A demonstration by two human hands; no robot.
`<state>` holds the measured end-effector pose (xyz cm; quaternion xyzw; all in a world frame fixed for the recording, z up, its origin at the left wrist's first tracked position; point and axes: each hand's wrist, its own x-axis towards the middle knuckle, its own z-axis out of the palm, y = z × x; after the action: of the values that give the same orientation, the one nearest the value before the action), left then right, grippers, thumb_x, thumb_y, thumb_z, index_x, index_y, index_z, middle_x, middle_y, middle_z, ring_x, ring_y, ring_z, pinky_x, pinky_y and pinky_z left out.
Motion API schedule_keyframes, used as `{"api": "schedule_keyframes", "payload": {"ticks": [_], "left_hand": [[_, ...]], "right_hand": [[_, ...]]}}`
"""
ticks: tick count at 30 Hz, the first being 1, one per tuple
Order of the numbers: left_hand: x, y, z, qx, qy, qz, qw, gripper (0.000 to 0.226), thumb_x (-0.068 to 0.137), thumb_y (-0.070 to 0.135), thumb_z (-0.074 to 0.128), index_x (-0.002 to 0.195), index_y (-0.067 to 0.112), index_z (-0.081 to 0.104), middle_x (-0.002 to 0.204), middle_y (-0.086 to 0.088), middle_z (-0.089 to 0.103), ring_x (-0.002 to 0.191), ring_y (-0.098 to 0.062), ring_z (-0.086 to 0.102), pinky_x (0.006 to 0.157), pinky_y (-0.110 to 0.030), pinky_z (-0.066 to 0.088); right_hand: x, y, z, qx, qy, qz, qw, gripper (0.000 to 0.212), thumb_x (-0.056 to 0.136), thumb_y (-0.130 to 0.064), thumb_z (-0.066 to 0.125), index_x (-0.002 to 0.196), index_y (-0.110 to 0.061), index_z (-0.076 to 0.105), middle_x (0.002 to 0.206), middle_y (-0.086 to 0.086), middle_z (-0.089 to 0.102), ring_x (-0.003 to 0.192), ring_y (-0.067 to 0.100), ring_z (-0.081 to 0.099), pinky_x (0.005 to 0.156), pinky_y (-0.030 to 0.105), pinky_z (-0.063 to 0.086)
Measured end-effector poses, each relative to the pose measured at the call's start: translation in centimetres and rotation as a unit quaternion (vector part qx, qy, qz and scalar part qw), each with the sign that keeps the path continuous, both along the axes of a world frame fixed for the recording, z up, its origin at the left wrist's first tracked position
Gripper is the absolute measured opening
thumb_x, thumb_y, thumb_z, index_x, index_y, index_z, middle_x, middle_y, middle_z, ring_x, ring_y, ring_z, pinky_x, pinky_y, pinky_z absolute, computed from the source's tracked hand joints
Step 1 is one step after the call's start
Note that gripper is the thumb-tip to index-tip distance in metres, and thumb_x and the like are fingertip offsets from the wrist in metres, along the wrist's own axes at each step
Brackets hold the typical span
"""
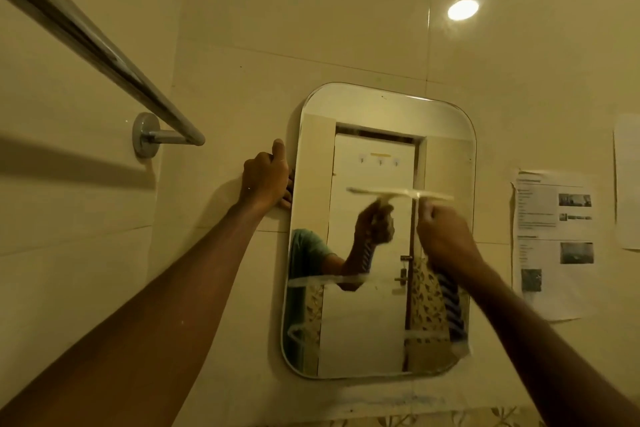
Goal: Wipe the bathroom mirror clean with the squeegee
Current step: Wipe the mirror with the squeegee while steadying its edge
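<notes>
right hand grip closed round squeegee handle, blade across mirror mid-frame, left hand grip curled on mirror's left edge, streaks on lower glass

Glossy cream wall tiles cover the two walls that meet in a corner at the left. A polished chrome towel rail runs down from the upper left corner to a round chrome wall mount, and its dark shadow lies on the tiles below. A bright oval glare of a lamp sits high on the right. Further right hangs a white printed paper sheet (text too small to read, with small dark photos), and a plain pale sheet is at the edge.
</notes>
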<state>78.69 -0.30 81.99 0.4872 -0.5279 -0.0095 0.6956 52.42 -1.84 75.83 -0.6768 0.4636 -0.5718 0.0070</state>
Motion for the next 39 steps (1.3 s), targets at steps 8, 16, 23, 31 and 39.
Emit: {"api": "schedule_keyframes", "payload": {"ticks": [8, 16, 23, 31, 39], "left_hand": [[-0.3, -0.6, -1.1, -0.048, -0.045, 0.093, 0.994, 0.059, 0.101, 0.038, 0.028, 0.063, 0.004, 0.058, 0.064, -0.012, 0.063, 0.055, -0.019, 0.057, 0.058, -0.032, 0.050], [-1.9, -0.5, -3.3, -0.071, -0.100, 0.154, 0.980, 0.044, 0.102, 0.030, 0.032, 0.064, 0.015, 0.049, 0.051, 0.011, 0.040, 0.047, -0.001, 0.039, 0.046, -0.017, 0.026], [-1.6, -0.2, -5.4, -0.055, -0.059, 0.120, 0.989, 0.044, 0.101, 0.029, 0.034, 0.068, 0.010, 0.055, 0.054, 0.006, 0.045, 0.052, -0.012, 0.047, 0.057, -0.027, 0.038], [-1.8, -0.2, -8.0, -0.048, -0.051, 0.128, 0.989, 0.045, 0.102, 0.029, 0.034, 0.060, 0.017, 0.047, 0.053, 0.008, 0.044, 0.049, -0.002, 0.040, 0.045, -0.017, 0.027], [-1.7, 0.1, -11.0, -0.035, -0.056, 0.110, 0.992, 0.048, 0.102, 0.032, 0.034, 0.059, 0.015, 0.048, 0.052, 0.004, 0.045, 0.048, -0.006, 0.043, 0.041, -0.018, 0.030]], "right_hand": [[0.4, -0.9, 6.5, -0.080, -0.041, 0.024, 0.996, 0.047, 0.105, -0.033, 0.030, 0.069, -0.015, 0.052, 0.054, 0.000, 0.051, 0.033, 0.002, 0.047, 0.031, 0.013, 0.036], [3.4, 1.1, -15.1, -0.023, -0.024, -0.008, 0.999, 0.042, 0.098, -0.047, 0.025, 0.066, -0.031, 0.049, 0.053, -0.008, 0.054, 0.046, 0.002, 0.054, 0.037, 0.012, 0.032], [3.4, 1.1, -5.4, -0.054, -0.043, 0.024, 0.997, 0.049, 0.104, -0.039, 0.028, 0.068, -0.018, 0.053, 0.058, 0.002, 0.056, 0.047, 0.015, 0.055, 0.045, 0.031, 0.051], [7.5, 2.7, -17.4, 0.003, -0.066, 0.054, 0.996, 0.047, 0.094, -0.055, 0.022, 0.069, -0.028, 0.052, 0.051, -0.009, 0.051, 0.047, -0.009, 0.053, 0.034, 0.006, 0.033], [8.3, 4.3, -15.5, -0.017, -0.084, 0.066, 0.994, 0.041, 0.101, -0.041, 0.029, 0.069, -0.028, 0.050, 0.052, -0.010, 0.049, 0.047, -0.010, 0.051, 0.036, 0.006, 0.034]]}}
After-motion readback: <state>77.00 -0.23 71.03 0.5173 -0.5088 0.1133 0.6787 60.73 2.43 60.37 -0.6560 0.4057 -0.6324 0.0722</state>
